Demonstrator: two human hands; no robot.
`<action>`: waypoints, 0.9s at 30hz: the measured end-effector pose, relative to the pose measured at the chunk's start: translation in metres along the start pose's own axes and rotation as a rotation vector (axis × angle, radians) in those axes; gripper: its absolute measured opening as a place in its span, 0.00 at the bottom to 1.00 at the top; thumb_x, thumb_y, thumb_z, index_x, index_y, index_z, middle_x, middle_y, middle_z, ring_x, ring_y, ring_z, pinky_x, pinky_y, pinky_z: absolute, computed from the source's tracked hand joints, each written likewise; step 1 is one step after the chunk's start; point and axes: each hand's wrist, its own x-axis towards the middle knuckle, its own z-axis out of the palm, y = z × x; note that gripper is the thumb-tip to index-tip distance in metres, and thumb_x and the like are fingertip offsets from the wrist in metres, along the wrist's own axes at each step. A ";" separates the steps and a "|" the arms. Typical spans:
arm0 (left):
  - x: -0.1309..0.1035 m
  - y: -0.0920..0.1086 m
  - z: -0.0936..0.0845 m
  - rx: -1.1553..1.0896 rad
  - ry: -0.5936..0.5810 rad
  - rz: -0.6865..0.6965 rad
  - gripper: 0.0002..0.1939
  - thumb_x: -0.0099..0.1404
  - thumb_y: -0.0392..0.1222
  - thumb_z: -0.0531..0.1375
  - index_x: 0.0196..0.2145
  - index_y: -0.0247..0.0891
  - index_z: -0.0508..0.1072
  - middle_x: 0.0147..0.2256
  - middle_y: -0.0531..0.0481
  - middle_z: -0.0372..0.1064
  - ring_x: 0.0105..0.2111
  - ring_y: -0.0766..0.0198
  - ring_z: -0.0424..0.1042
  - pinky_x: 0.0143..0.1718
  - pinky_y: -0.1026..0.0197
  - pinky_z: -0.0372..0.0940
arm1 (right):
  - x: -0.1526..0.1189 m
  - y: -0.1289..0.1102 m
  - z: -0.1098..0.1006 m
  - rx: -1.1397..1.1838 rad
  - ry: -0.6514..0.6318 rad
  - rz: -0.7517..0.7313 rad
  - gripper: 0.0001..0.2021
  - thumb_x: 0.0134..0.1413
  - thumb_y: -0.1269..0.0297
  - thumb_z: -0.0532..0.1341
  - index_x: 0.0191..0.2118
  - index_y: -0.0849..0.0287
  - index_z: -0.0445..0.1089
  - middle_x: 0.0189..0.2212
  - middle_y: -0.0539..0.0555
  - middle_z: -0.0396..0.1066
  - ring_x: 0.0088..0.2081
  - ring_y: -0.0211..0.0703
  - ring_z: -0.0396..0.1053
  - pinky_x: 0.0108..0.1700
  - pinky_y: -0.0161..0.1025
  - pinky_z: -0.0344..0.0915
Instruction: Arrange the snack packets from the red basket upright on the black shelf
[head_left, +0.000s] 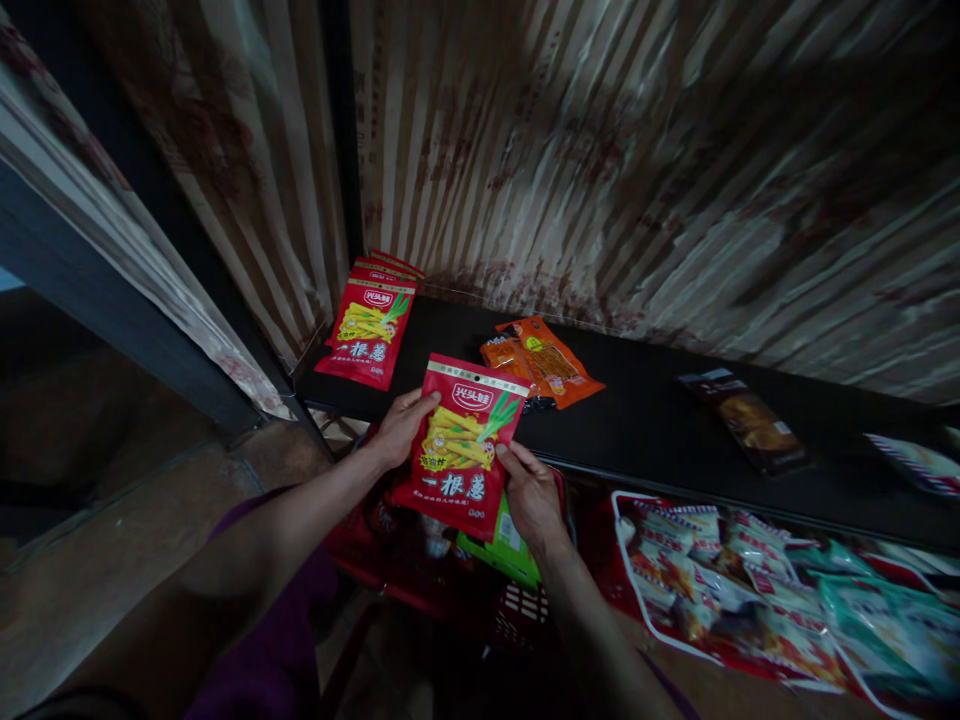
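Observation:
A red snack bag (471,455) with yellow sticks and a green onion printed on it is held up between both hands, front side facing me. My left hand (403,425) pinches its left edge. On the opposite edge my right hand (531,490) grips, thumb on the front. Similar red snack bags (369,325) lie stacked at the left end of the black shelf (637,420). To their right rest orange snack packets (551,362), partly overlapping. Below the held bag, a red basket (397,575) contains a green package (517,550) and other goods that are mostly hidden.
Farther right on the shelf are a brown package (746,418) and a white packet (919,465). White-rimmed red bins (660,635) with several snack bags stand under the shelf's front edge. A striped, crinkled covering (525,150) backs the shelf, and a dark post (341,120) rises at its left.

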 end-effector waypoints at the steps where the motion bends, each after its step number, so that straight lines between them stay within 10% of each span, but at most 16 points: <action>1: 0.000 -0.001 0.000 -0.004 -0.005 -0.005 0.19 0.49 0.50 0.69 0.36 0.36 0.76 0.36 0.46 0.77 0.35 0.57 0.75 0.42 0.56 0.66 | 0.000 0.000 0.000 0.008 -0.005 0.001 0.15 0.32 0.59 0.74 0.33 0.53 0.77 0.29 0.48 0.79 0.28 0.39 0.74 0.33 0.35 0.71; 13: -0.003 0.003 0.003 -0.064 -0.016 -0.125 0.20 0.49 0.48 0.70 0.37 0.35 0.75 0.36 0.45 0.77 0.40 0.56 0.75 0.46 0.57 0.66 | 0.002 -0.003 -0.003 0.052 0.058 0.054 0.18 0.28 0.61 0.75 0.33 0.57 0.76 0.27 0.51 0.78 0.26 0.44 0.75 0.29 0.39 0.73; 27: -0.024 -0.008 -0.001 0.037 -0.316 -0.461 0.24 0.44 0.42 0.72 0.41 0.34 0.75 0.38 0.44 0.76 0.33 0.62 0.75 0.36 0.63 0.68 | 0.008 -0.025 -0.012 0.156 0.188 0.059 0.20 0.31 0.66 0.72 0.38 0.56 0.73 0.30 0.50 0.79 0.28 0.43 0.76 0.32 0.38 0.75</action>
